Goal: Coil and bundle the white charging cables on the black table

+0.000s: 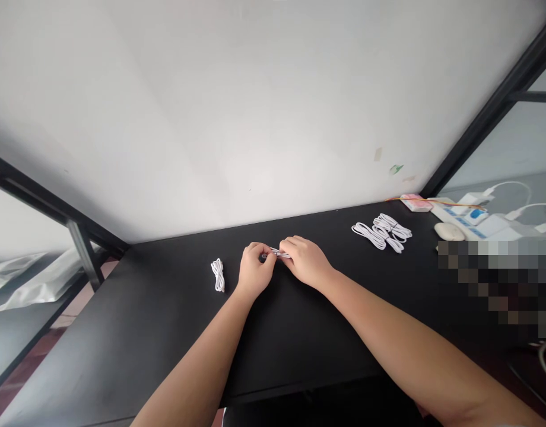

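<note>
My left hand [254, 270] and my right hand [305, 259] meet over the middle of the black table [166, 332]. Both are closed on a small bundle of white cable [276, 253] held between their fingertips. One coiled white cable [218, 274] lies on the table just left of my left hand. A pile of several loose white cables [382, 232] lies to the right of my right hand, out of its touch.
A white wall rises behind the table. At the far right lie a pink box [416, 203], a white power strip with plugs [471, 218] and a white mouse-like object [449, 230]. Clear plastic bags [37, 281] rest on a lower surface at the left, behind a black frame.
</note>
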Demonstrator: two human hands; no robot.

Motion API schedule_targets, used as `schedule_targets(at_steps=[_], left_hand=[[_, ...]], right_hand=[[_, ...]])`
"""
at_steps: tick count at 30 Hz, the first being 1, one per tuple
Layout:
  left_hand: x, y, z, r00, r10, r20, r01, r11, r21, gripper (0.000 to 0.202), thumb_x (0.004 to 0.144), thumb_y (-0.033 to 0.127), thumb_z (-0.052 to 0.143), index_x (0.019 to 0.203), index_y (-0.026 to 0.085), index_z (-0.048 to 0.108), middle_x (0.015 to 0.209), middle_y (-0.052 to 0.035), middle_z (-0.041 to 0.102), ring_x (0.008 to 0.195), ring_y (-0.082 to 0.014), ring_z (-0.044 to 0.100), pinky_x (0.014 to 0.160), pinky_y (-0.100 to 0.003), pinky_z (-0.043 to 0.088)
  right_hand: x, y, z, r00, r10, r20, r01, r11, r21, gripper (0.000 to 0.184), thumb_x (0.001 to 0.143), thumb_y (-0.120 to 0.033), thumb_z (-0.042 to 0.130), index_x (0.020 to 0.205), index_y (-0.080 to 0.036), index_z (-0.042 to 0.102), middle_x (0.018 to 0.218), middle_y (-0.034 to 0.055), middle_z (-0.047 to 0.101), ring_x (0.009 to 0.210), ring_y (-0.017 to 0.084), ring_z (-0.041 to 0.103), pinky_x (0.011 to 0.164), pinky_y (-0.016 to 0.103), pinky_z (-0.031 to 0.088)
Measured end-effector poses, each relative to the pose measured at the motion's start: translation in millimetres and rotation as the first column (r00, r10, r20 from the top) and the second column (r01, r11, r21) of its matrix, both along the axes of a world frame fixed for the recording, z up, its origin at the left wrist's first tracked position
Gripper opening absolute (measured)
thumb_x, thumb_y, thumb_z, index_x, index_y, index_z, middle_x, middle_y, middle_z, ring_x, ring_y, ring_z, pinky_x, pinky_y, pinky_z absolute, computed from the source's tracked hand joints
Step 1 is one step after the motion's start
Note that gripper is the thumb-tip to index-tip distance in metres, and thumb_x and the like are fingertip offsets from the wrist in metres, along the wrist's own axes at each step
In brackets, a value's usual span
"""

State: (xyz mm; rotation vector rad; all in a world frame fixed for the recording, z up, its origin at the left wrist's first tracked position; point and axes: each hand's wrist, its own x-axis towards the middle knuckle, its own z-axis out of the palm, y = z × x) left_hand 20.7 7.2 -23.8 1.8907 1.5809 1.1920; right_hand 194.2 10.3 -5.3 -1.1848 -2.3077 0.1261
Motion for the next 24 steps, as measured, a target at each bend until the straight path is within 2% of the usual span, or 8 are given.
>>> schedule_targets(at_steps=[3, 7, 12, 24], left_hand=[[-1, -1, 0.9, 0.999, -0.030, -0.023, 0.031, 0.999, 0.039, 0.008, 0.083, 0.018, 0.059, 0.078, 0.022, 0.064, 0.089, -0.0046, 0.065, 0.089, -0.0223, 0.060, 0.083, -0.038, 0.050], [-2, -6, 8.0, 0.979, -0.127, -0.160, 0.157, 0.968, 0.195, 0.013, 0.089, 0.024, 0.061, 0.099, 0.024, 0.070, 0.099, -0.0058, 0.066, 0.096, -0.0226, 0.060, 0.090, -0.040, 0.049], [-3, -8, 11.8, 0.929, -0.211, -0.306, 0.292, 0.922, 0.253, 0.016, 0.094, 0.024, 0.059, 0.103, 0.025, 0.072, 0.098, -0.0064, 0.067, 0.093, -0.0222, 0.060, 0.086, -0.038, 0.050], [-9, -4, 9.9, 0.908, -0.157, -0.388, 0.272, 0.926, 0.261, 0.016, 0.095, 0.025, 0.059, 0.100, 0.025, 0.074, 0.093, -0.0071, 0.070, 0.089, -0.0234, 0.062, 0.084, -0.041, 0.050]], right_hand=[[2, 1, -0.4, 0.999, 0.001, -0.051, -0.003, 0.999, -0.048, 0.013, 0.091, -0.011, 0.057, 0.084, -0.021, 0.054, 0.085, 0.0029, 0.062, 0.081, 0.018, 0.053, 0.067, 0.029, 0.034], [8, 4, -0.1, 0.991, -0.017, -0.132, 0.002, 0.994, -0.110, 0.012, 0.090, -0.012, 0.059, 0.084, -0.021, 0.053, 0.083, 0.0014, 0.061, 0.076, 0.016, 0.054, 0.065, 0.027, 0.033], [13, 6, -0.9, 0.987, -0.015, -0.161, -0.007, 0.991, -0.135, 0.012, 0.087, -0.012, 0.059, 0.084, -0.021, 0.053, 0.083, 0.0010, 0.060, 0.075, 0.016, 0.053, 0.064, 0.026, 0.033], [12, 5, -1.0, 0.985, -0.015, -0.170, -0.014, 0.986, -0.165, 0.011, 0.091, -0.019, 0.062, 0.084, -0.020, 0.054, 0.082, 0.0004, 0.060, 0.069, 0.014, 0.052, 0.062, 0.025, 0.032]])
